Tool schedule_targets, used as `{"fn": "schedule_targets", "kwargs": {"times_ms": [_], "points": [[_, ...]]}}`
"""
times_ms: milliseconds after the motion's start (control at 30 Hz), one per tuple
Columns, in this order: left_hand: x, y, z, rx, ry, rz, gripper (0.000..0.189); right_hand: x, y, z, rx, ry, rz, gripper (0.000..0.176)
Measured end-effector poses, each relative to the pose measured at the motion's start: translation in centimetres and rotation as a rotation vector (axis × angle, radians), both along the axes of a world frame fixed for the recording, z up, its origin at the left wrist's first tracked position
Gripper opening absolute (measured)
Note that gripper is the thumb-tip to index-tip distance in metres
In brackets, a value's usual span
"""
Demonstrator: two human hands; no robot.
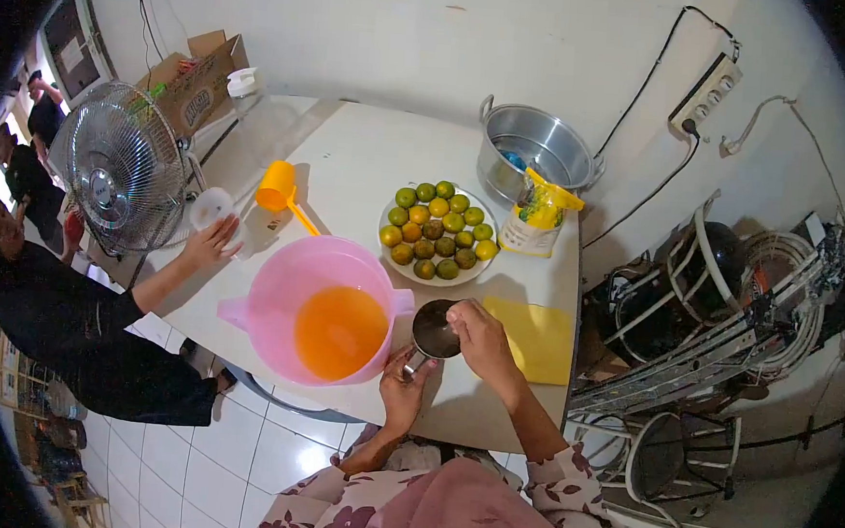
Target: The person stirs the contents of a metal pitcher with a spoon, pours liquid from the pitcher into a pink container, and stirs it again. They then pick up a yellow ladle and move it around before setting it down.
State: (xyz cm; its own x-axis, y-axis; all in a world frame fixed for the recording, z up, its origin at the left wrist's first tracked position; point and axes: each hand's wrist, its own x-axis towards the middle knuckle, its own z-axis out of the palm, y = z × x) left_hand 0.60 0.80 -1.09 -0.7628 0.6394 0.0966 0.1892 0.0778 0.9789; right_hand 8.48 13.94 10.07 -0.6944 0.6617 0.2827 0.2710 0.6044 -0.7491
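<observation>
A metal mug (435, 331) with a dark interior stands at the front of the table. My left hand (401, 390) is closed around its handle at the near left side. Over the mug's right rim, my right hand (482, 345) has its fingers pinched together; what they hold, if anything, is hidden. Left of the mug, close to my left hand, sits a pink basin (268, 298) with orange liquid (341, 332) in it. A yellow cutting board (539, 339) lies beneath and right of my right hand. Behind the mug is a plate of green and orange citrus fruits (441, 228).
A yellow dipper (278, 189) lies behind the basin. At the back right are a metal pot (537, 135) and a yellow-white packet (537, 218). Another person's hand (211, 243) rests by a clear bowl (213, 209), near a fan (124, 168). A ladder (707, 349) leans at right.
</observation>
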Motion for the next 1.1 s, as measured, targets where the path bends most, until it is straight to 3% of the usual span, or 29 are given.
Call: {"fn": "schedule_targets", "kwargs": {"times_ms": [133, 333, 533, 633, 700, 733, 800, 867, 967, 1067, 1100], "points": [[0.1, -0.1, 0.8, -0.043, -0.038, -0.009, 0.041, 0.2, -0.1, 0.8, 0.156, -0.106, -0.067, 0.009], [0.3, -0.2, 2.2, -0.065, -0.040, -0.002, 0.042, 0.2, -0.2, -0.2, -0.255, -0.034, 0.016, 0.011], [0.5, -0.4, 1.0, -0.077, -0.116, 0.011, 0.044, 0.4, 0.0, 0.4, 0.112, -0.097, -0.094, 0.013], [1.1, -0.6, 0.6, -0.004, -0.113, 0.000, 0.047, 0.8, 0.3, -0.1, -0.113, -0.153, -0.049, 0.015], [1.4, -0.9, 0.4, 0.013, -0.111, -0.009, 0.049, 0.9, 0.3, -0.2, -0.438, -0.094, -0.140, 0.016], [1.4, -1.1, 0.0, -0.004, -0.129, -0.056, 0.054, 1.0, 0.2, -0.4, -0.439, -0.094, -0.133, 0.016], [1.5, -1.8, -0.6, -0.022, -0.146, -0.095, 0.059, 1.4, -0.1, -0.8, -0.133, 0.054, -0.228, 0.025], [1.6, -3.0, -1.2, 0.021, -0.312, -0.235, 0.063, 2.0, 0.1, -1.4, -0.027, 0.038, -0.269, 0.029], [1.7, -6.1, -0.1, -0.030, -0.296, -0.210, 0.064, 3.1, 0.2, 0.2, 0.120, -0.007, -0.328, 0.041], [-2.0, -11.9, 1.1, -0.091, -0.697, -0.468, 0.039, 5.4, 0.9, 0.6, 0.026, 0.106, -0.425, 0.038], [-3.7, -13.5, 2.3, -0.102, -0.594, -0.497, 0.024, 6.8, 1.5, 0.0, -0.003, 0.158, -0.451, 0.036]]}}
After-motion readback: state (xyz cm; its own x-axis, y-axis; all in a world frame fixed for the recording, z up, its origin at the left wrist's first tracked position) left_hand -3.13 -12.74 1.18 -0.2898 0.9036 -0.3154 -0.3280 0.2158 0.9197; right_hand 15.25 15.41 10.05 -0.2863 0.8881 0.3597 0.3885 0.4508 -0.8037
